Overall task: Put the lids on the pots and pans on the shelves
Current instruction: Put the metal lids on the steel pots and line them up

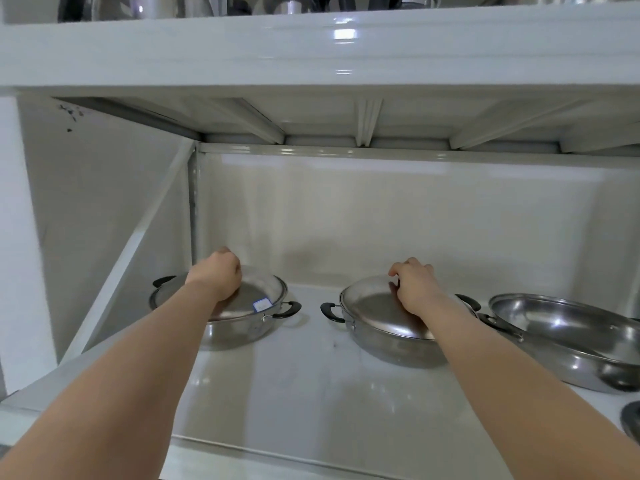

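Note:
Two steel pots with black side handles stand on the white shelf (304, 386). The left pot (239, 329) carries a glass lid (265, 289) with a small sticker, and my left hand (216, 273) is closed over the lid's top, hiding the knob. A second glass lid (370, 304) sits on the middle pot (384, 344), where my right hand (414, 289) grips the knob at its centre. To the right, a wide steel pan (568, 337) lies open without a lid.
The shelf above (311, 46) holds more steel cookware and hangs low over my hands. A diagonal brace (138, 244) crosses the left side. A dark round object (631, 419) peeks in at the right edge.

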